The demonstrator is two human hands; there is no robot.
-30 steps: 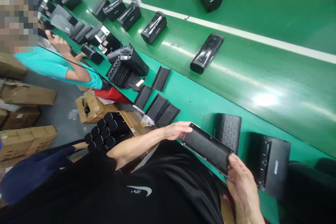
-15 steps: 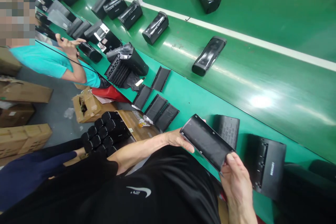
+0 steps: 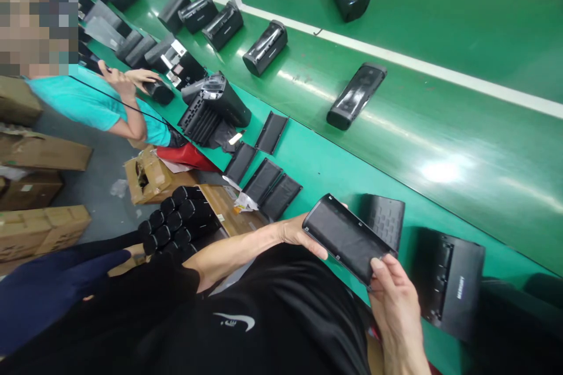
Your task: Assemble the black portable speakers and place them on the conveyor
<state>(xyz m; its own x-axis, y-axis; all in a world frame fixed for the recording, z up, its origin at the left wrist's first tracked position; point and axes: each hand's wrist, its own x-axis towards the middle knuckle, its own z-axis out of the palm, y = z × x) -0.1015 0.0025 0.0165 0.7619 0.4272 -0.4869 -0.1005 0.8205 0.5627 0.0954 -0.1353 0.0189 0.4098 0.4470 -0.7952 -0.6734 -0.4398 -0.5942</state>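
Observation:
A curved black plastic panel (image 3: 341, 237), with small clips along its long edges and a dark sheet lying over its face, is held tilted above the bench. Its left end rests in my left hand (image 3: 303, 237), with the thumb along the near edge and the other fingers hidden beneath. At the opposite end, my right hand (image 3: 393, 287) is closed, thumb and fingertips bunched on the panel's face near the corner. Behind the panel lies a black piece with a raised block pattern (image 3: 385, 217). To the right sits a black speaker housing (image 3: 457, 284) with white lettering.
Several flat black panels (image 3: 270, 132) lie left on the green bench (image 3: 316, 158), near a stacked pile of parts (image 3: 202, 117). Speaker housings (image 3: 264, 47) stand along the green conveyor (image 3: 417, 111). A co-worker in a turquoise shirt (image 3: 83, 102) handles a black part. Cardboard boxes (image 3: 153, 176) stand below.
My right thumb and fingers have shifted from the panel's end edge slightly inward onto its face. My left hand keeps its hold. The co-worker's hand has reached onto a black cylinder-like part.

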